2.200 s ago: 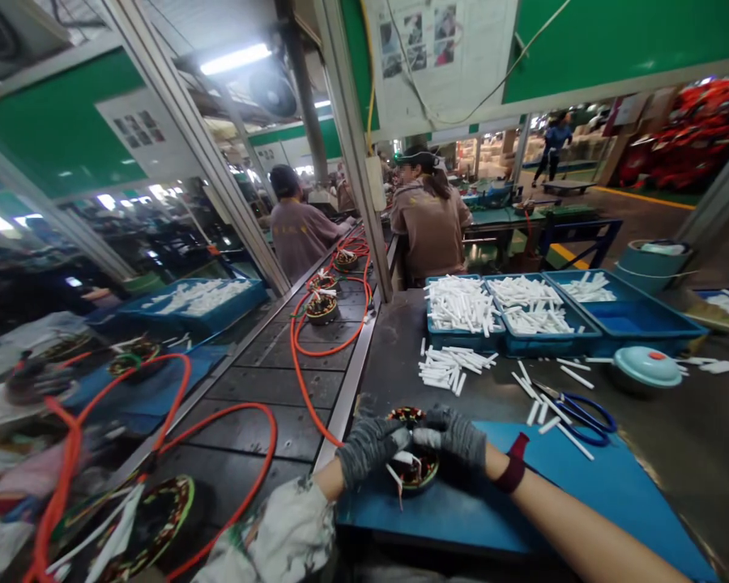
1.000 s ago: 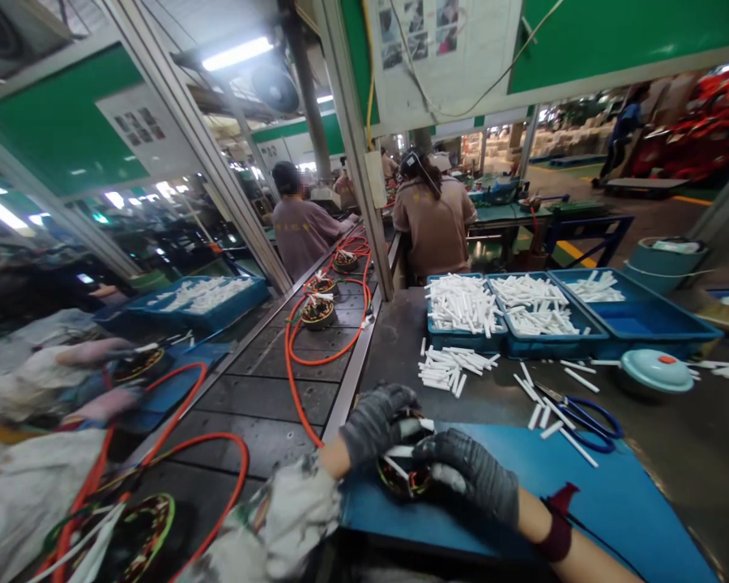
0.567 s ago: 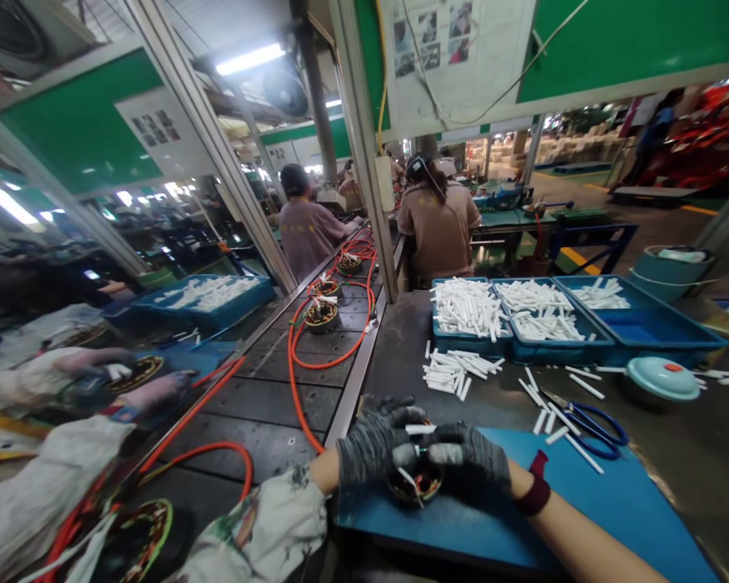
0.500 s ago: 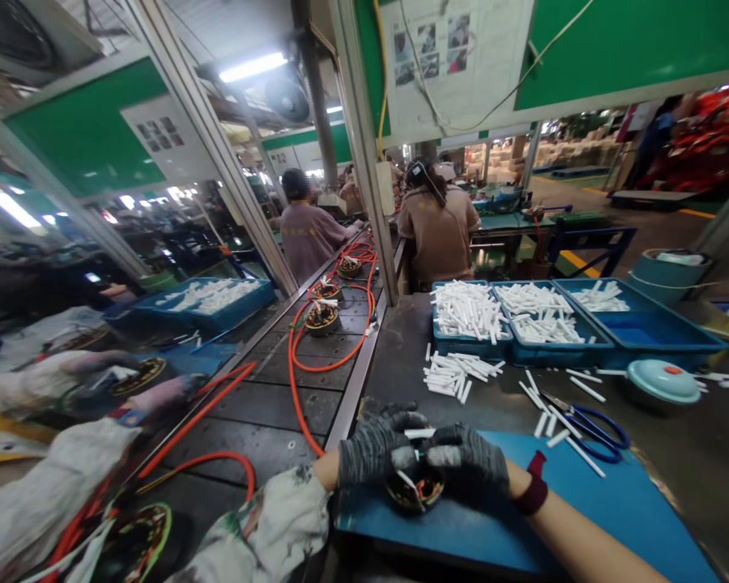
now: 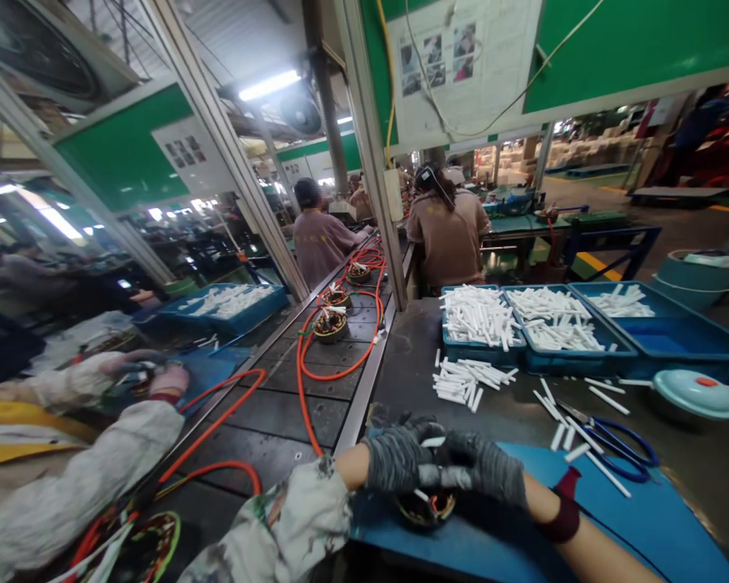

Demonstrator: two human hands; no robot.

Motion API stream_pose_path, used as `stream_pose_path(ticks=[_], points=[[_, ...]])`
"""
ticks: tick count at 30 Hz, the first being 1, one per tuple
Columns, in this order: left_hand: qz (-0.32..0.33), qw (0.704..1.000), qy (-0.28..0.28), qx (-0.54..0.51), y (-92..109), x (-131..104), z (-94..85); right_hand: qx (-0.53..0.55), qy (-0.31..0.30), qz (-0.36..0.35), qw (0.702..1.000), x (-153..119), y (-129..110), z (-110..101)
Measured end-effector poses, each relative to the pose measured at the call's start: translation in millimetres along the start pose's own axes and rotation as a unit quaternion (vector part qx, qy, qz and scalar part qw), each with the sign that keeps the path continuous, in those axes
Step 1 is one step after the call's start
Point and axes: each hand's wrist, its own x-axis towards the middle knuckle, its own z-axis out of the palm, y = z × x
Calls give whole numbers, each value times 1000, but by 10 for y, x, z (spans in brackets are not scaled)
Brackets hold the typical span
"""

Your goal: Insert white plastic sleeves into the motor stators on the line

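In dark grey striped gloves, my left hand (image 5: 398,455) and my right hand (image 5: 489,470) meet fingertip to fingertip, both closed. A short white sleeve tube (image 5: 432,442) shows between the gloved fingers, and its lower part is hidden. Right below sits a round wound motor stator (image 5: 426,512), with red and dark wires inside its ring and another white piece poking up. It rests on a blue mat (image 5: 522,546) at the bench's front edge.
Blue bins (image 5: 483,348) of white tubes stand behind a loose tube pile (image 5: 467,380). Blue-handled scissors (image 5: 620,449) and a lidded pale-blue bowl (image 5: 696,394) lie to the right. Leftward runs a conveyor (image 5: 279,421) with orange cable (image 5: 302,389) and stators (image 5: 330,324). A co-worker's arms (image 5: 121,437) work beyond.
The view has swung slightly left, so everything sits further right. My hands stay together over the stator, fingers slightly shifted. The co-worker's hands at left have come closer together.
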Motion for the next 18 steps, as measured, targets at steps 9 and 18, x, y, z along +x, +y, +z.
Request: stream_pose_path(ticks=[9,18], points=[[-211,974,81,33,46,423,46,-81,148,16,985,-441,109,-58],[-118,971,195,71,-200,-549,84,-372,123,-46,919,-73,-209,375]])
